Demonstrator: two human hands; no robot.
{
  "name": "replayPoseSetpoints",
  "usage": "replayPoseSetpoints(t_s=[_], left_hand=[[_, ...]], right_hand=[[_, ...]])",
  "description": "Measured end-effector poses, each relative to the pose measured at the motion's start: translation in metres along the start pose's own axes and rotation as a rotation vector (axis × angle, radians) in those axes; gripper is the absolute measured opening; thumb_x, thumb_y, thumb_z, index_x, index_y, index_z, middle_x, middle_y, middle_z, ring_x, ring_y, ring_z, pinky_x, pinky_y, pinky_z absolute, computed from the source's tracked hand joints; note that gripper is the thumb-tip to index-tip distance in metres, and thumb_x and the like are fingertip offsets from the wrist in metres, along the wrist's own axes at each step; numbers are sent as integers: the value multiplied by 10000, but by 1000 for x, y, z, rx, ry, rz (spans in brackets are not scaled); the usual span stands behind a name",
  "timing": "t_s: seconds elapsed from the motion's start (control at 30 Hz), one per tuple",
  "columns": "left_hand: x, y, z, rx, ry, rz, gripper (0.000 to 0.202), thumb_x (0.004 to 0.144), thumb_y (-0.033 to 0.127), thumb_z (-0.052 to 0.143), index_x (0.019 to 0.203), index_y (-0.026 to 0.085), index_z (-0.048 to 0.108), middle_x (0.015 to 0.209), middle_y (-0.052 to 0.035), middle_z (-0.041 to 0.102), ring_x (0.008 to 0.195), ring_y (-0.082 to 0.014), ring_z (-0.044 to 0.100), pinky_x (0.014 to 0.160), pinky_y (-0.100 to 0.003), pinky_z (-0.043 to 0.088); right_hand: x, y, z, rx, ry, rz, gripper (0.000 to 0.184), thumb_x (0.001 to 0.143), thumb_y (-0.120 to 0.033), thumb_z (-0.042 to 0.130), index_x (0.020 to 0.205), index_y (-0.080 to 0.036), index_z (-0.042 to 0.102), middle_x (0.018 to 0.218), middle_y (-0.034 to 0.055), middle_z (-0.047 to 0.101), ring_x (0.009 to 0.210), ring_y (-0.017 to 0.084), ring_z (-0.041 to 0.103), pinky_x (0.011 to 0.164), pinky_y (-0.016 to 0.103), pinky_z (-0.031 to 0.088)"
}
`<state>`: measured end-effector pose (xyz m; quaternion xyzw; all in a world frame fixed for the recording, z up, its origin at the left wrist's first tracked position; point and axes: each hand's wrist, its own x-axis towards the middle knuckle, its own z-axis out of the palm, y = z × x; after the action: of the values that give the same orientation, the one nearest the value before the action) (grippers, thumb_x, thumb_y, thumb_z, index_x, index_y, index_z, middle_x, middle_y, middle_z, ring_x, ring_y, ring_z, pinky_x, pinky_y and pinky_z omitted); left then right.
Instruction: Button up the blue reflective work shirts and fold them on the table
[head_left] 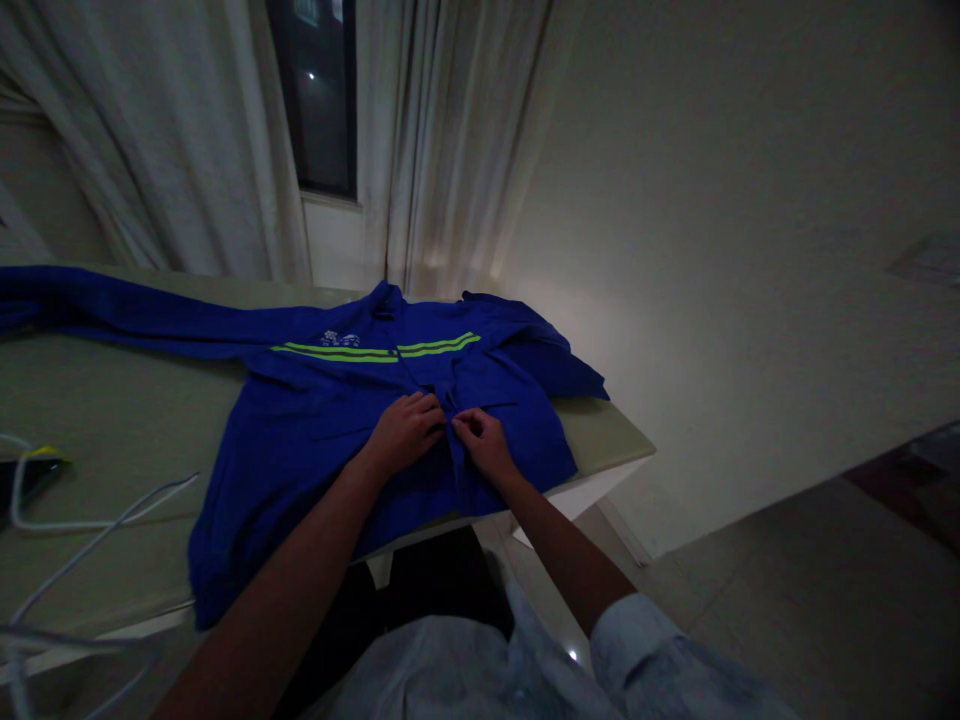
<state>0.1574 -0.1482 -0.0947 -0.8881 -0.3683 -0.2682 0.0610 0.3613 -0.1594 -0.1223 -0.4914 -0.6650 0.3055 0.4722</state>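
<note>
A blue work jacket [300, 410] with green-yellow chest stripes and a white logo lies front side up on the table, its collar toward the wall. One sleeve stretches out to the left; the other is bunched at the right. At the lower middle of the front opening, my left hand [409, 425] is closed on one edge of the jacket. Just right of it, my right hand [484, 440] pinches the other edge between thumb and fingers. Whether a button sits between the fingertips is too small to make out.
The pale green table [112, 400] ends in a corner at the right, close to the wall [735, 250]. White cables [97, 525] and a dark flat object [37, 480] lie on its left part. Curtains [202, 130] hang behind, beside a dark window [315, 100].
</note>
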Motion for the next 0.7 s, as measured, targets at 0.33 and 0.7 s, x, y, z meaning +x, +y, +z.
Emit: replayPoseSetpoints(t_s=[0.33,0.7], left_hand=[[0,-2,7,-1,-32,-54,77,922,172,680,972,230,686,1013,-51,689,976,-243,613,813,-374,461],[-1,-1,5,55,-54,-14,145,945,129,603,990,222,705,977,-59,695,944,-250,595,782,-398,435]], right_hand=[[-1,-1,1,-44,-13,-1,227,886,-408,657,890,-191,725,763,9,664,690,160,577,654,268,463],[1,4,2,-68,-24,-12,244,891,-414,664,914,-190,757,796,29,718,699,174,607,652,279,474]])
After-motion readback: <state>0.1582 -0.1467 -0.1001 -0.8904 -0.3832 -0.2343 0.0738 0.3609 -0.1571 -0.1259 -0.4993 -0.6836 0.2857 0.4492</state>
